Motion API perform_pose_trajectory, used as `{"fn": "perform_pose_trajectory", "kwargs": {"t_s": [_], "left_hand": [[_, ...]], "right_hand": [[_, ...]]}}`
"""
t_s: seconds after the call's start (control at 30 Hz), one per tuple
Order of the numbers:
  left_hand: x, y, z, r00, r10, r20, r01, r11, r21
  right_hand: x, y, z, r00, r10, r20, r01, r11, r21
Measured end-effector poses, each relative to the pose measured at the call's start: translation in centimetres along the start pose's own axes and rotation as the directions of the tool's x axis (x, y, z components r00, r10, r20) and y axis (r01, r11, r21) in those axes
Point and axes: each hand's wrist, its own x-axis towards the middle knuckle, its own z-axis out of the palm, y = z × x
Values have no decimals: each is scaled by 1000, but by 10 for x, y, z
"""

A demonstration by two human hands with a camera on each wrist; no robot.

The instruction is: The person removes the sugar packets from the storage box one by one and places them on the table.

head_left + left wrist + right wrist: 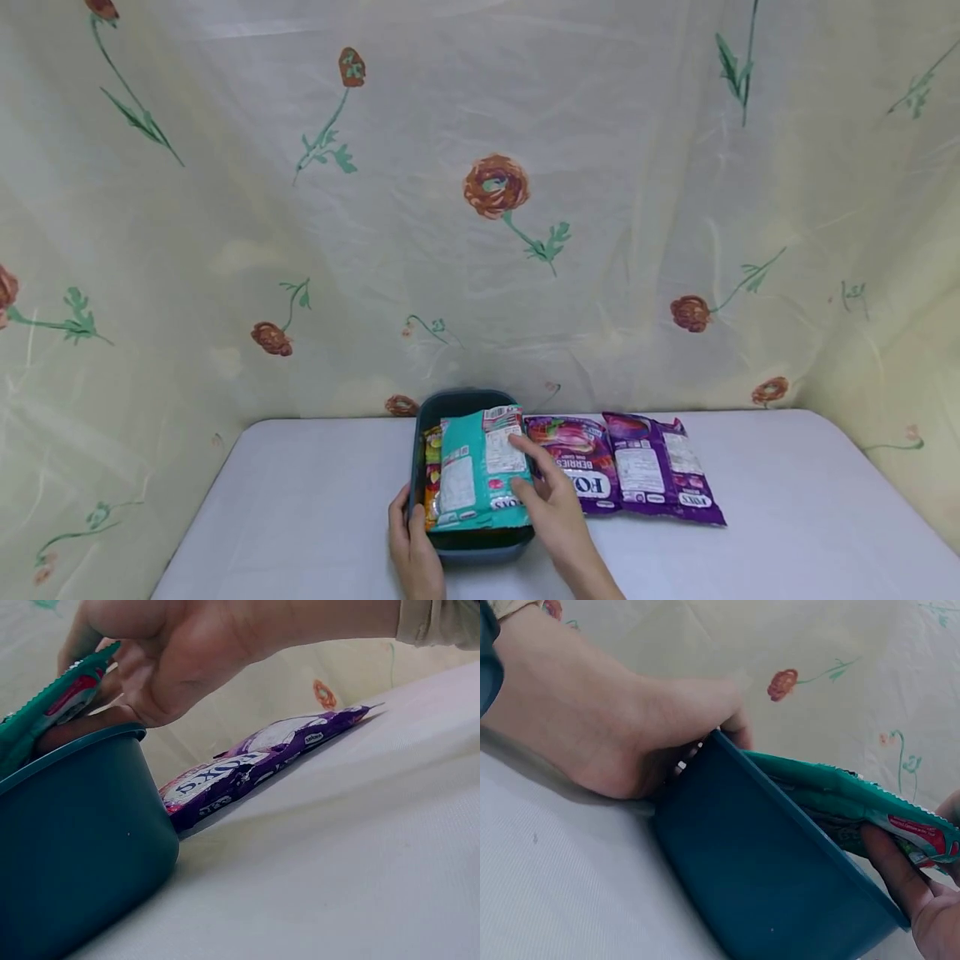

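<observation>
A dark teal plastic bin (pixel 480 553) stands near the table's front. My left hand (pixel 417 553) grips its left wall, the thumb over the rim, as the right wrist view also shows. Turquoise candy bag (pixel 459 482) lies tilted across the bin's opening, its printed back up. My right hand (pixel 553 505) holds this bag by its right side, with fingers on top and others tucked beneath it in the left wrist view (pixel 161 664). Under it, a yellow and orange candy bag (pixel 432 475) shows only a strip; the rest of the bin's contents is hidden.
Right of the bin lie purple candy bags: a Fox's berries bag (pixel 573 454) close to the bin wall, and others (pixel 660 467) overlapping farther right. A white cloth covers the table (pixel 315 500). Flower-printed curtain (pixel 600 250) hangs behind and at both sides.
</observation>
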Motion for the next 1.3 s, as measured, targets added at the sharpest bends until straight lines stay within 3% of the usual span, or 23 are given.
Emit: {"fn": "perform_pose_trajectory", "kwargs": {"t_s": [0.4, 0.83, 1.3], "left_hand": [[0, 1, -1, 1000, 3, -4, -3, 1000, 2], [2, -1, 0, 1000, 25, -6, -25, 1000, -5], [3, -2, 1, 1000, 0, -9, 0, 1000, 13]], "right_hand": [[-3, 7, -8, 999, -48, -22, 49, 999, 23], [-4, 6, -12, 999, -29, -34, 30, 999, 23], [-6, 9, -21, 998, -46, -43, 48, 997, 61]]}}
